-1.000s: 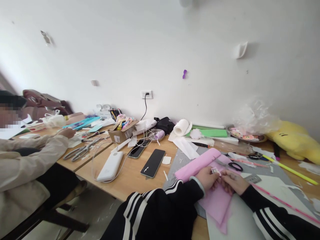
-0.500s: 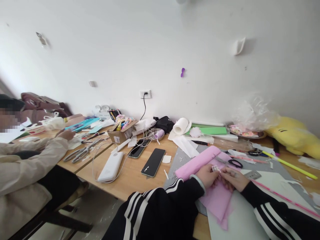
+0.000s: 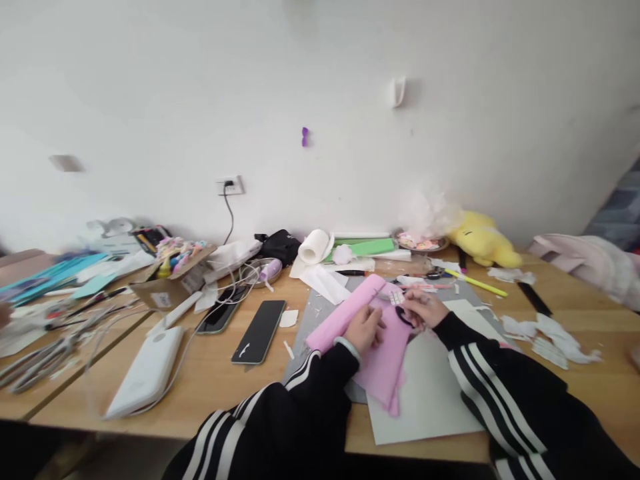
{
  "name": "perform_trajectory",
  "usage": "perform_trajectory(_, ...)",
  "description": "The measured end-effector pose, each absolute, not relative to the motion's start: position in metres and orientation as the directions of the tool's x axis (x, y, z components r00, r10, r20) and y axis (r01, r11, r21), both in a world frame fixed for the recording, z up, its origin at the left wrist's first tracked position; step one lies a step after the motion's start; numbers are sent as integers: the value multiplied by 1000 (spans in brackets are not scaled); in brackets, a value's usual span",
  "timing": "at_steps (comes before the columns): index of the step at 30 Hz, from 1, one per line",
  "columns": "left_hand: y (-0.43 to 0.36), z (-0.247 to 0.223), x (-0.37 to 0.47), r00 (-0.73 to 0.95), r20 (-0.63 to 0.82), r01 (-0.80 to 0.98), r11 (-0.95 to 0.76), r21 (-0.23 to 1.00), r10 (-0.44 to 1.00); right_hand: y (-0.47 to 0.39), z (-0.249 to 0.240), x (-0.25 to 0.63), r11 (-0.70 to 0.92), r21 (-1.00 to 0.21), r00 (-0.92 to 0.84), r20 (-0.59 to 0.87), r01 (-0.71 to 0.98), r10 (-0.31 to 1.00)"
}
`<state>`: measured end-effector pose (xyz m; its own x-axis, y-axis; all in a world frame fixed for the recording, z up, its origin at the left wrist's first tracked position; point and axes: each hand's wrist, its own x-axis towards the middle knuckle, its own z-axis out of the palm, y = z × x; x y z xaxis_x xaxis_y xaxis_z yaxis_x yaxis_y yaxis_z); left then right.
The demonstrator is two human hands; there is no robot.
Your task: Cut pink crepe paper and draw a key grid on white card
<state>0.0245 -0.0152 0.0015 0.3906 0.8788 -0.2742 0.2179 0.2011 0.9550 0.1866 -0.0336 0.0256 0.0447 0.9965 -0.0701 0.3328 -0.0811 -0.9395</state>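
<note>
My left hand [image 3: 367, 328] rests over the pink crepe paper [image 3: 383, 373], its fingers curled together; what they pinch, if anything, is too small to make out. To its right, my right hand [image 3: 421, 309] holds a small white patterned piece [image 3: 397, 298] between its fingertips, above the paper. Black-handled scissors [image 3: 404, 317] lie beside that hand, partly hidden. The rolled part of the pink paper slants up from lower left to upper right, behind my left hand. Under the paper are a grey mat [image 3: 320, 308] and a pale sheet [image 3: 435, 393].
Two phones [image 3: 259, 331], a white power bank [image 3: 147, 373] with cables and an open cardboard box [image 3: 173, 283] lie left. White paper roll [image 3: 314, 247], green paper [image 3: 373, 247] and yellow plush [image 3: 483, 240] are along the wall. Paper scraps [image 3: 565, 337] lie right.
The view has swung to the right, and the person at the left is nearly out of sight. My hands have moved apart; the small white piece is now in my right hand alone.
</note>
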Motion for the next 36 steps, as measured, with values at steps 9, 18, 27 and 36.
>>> perform_trajectory(9, -10, -6, 22, 298, -154, 146, 114, 983, 942, -53, 36, 251, -393, -732, 283, -278, 556, 918)
perform_trajectory(18, -4, -9, 19, 262, -64, 208, 9, 978, 963, -61, 39, 257, -475, -620, 151, -501, 625, 852)
perform_trajectory(27, -2, -3, 17, 297, -4, 392, -118, 913, 955, -59, 40, 268, -441, -712, 184, -411, 547, 893)
perform_trajectory(36, 1, 0, 20, 354, -106, 531, -106, 841, 929, -93, 88, 186, -110, -982, -398, -162, 151, 903)
